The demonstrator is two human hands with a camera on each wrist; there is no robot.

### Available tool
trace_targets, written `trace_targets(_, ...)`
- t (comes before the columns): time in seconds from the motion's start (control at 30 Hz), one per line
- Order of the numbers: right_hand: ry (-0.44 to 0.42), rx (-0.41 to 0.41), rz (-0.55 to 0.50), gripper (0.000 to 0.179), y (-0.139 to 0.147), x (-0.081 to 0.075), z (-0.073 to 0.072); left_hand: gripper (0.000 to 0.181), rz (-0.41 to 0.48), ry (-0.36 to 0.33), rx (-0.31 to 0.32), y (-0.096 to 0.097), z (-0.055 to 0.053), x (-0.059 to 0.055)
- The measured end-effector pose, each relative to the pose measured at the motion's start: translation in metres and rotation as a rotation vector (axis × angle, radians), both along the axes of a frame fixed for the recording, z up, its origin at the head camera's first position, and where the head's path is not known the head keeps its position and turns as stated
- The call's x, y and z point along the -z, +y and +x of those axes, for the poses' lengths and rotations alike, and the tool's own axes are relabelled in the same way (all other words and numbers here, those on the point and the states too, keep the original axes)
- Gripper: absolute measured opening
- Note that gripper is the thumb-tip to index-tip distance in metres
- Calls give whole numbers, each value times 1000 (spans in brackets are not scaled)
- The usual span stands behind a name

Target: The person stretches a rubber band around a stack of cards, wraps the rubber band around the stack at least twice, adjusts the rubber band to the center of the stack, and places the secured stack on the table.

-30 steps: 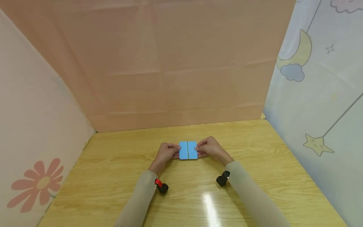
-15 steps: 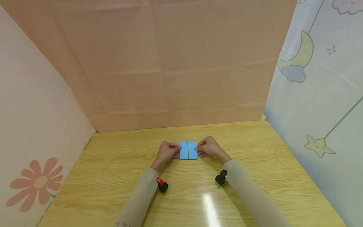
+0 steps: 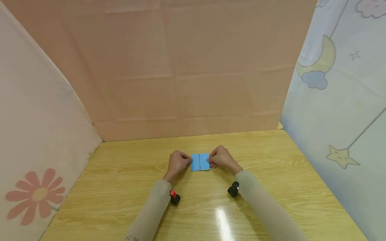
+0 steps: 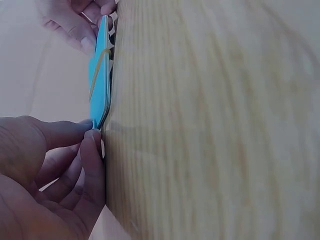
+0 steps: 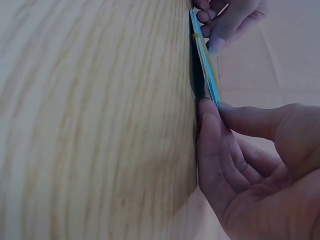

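Observation:
A small stack of light-blue cards [image 3: 195, 162] with rounded corners is held close over the wooden table [image 3: 126, 187]. Around its middle runs a thin yellowish rubber band [image 4: 98, 72]. The left hand [image 3: 178, 163] pinches the left edge of the stack, thumb on top and fingertips underneath. On the opposite edge, the right hand [image 3: 222, 157] has the same kind of pinch. Seen from the right wrist, the pale layered edges of the cards [image 5: 205, 62] show, with a dark gap between the stack and the tabletop. The underside is mostly hidden.
A plain peach-coloured sheet [image 3: 187, 73] hangs behind the table. To the left stands a pale wall covering with a pink flower [image 3: 39, 194], to the right one with a moon [image 3: 324, 55] and a star [image 3: 342, 156]. Black wrist cameras [image 3: 233, 189] sit at both cuffs.
The stack looks slightly lower and flatter in the head view, and both hands have shifted a little with it. Fewer fingers show beside the stack. Both hands keep their pinch.

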State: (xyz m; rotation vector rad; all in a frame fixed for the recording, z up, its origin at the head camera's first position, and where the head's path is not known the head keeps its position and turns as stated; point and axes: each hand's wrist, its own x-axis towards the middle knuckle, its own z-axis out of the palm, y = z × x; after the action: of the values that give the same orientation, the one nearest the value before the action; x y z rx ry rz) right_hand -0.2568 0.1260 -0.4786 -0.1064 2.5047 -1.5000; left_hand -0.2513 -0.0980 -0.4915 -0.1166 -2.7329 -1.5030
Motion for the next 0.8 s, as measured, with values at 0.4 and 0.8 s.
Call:
trace_targets(0.4, 47, 37, 80, 10, 2, -4, 2, 12, -4, 16, 20, 3, -3, -2)
trace_targets(0.8, 48, -32, 11, 13, 12, -6, 1, 16, 109, -15, 40, -9, -7, -2)
